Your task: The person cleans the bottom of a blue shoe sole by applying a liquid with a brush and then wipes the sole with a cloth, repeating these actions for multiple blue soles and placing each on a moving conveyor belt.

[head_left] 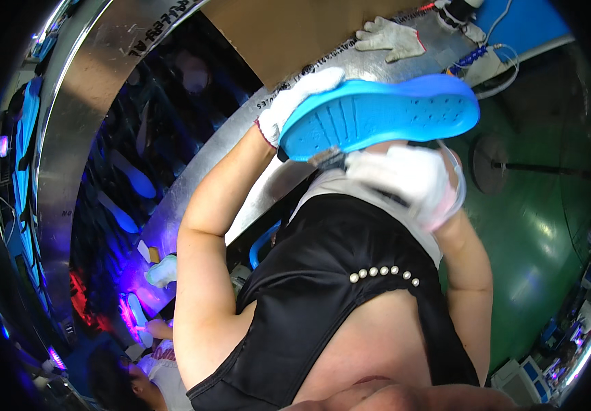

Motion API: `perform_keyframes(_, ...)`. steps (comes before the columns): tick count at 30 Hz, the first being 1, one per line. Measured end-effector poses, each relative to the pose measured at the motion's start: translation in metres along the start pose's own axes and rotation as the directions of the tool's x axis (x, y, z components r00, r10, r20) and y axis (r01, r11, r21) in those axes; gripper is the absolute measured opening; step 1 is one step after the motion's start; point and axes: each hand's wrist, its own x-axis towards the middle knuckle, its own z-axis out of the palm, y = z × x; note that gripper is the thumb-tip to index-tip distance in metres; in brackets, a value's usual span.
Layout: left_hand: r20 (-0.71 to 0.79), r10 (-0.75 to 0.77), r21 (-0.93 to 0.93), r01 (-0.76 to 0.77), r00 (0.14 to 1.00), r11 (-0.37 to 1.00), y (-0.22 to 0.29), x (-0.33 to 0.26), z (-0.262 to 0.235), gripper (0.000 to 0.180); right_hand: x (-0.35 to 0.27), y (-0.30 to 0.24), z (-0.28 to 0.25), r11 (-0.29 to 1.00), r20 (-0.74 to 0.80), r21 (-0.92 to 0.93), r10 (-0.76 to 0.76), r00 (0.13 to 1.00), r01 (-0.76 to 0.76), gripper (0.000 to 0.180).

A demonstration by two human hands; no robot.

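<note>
One blue sole (pixel 384 113) runs crosswise (slightly aslant); its right end higher.

Black lettering (pixel 156 31) on curved metal (pixel 86 89)

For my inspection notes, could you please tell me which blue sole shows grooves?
The large blue sole held in the gloved left hand; the smaller-looking blue soles off to the left show no visible grooves.
</note>
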Motion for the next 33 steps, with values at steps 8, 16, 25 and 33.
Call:
perform_keyframes(8, 0.005, -0.124, 0.009, 0.124, 0.992, 0.992, 0.023, -0.012, -0.009, 0.048, 0.000, -0.006, -0.003, 0.993, -0.052, -0.090, -0.081, 0.995, 0.076, 0.021)
perform_keyframes(16, 0.101, 0.430, 0.601, -0.399, 0.897, 0.692, 0.011, -0.018, -0.049, 0.048, -0.003, -0.009, -0.009, 0.975, -0.018, -0.194, -0.113, 0.993, 0.107, 0.024)
perform_keyframes(25, -0.249, 0.351, 0.517, -0.182, 0.903, 0.836, 0.022, -0.030, -0.022, 0.058, -0.004, -0.019, -0.018, 0.912, 0.010, -0.364, -0.196, 0.981, 0.186, 0.014)
perform_keyframes(33, -0.185, 0.313, 0.546, -0.167, 0.932, 0.821, 0.035, -0.044, -0.032, 0.065, -0.004, -0.008, -0.037, 0.967, -0.023, -0.237, -0.106, 0.994, 0.098, 0.018)
